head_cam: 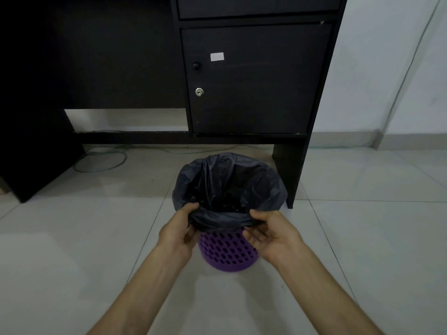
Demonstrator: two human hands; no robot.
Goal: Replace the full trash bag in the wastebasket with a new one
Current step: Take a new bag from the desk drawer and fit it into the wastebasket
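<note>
Open tiled floor (72, 238) left, right and front of wastebasket (227, 252); dark desk (254, 78) blocks behind, its leg (289, 175) crowding back-right.

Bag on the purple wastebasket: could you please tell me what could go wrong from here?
The left hand grips the bag only at the near rim, with the right hand touching it alongside; a one-sided pull may tip the wastebasket.
The thin film, stretched over the rim, may tear.
The desk leg stands close behind, so the bag could snag there.
</note>
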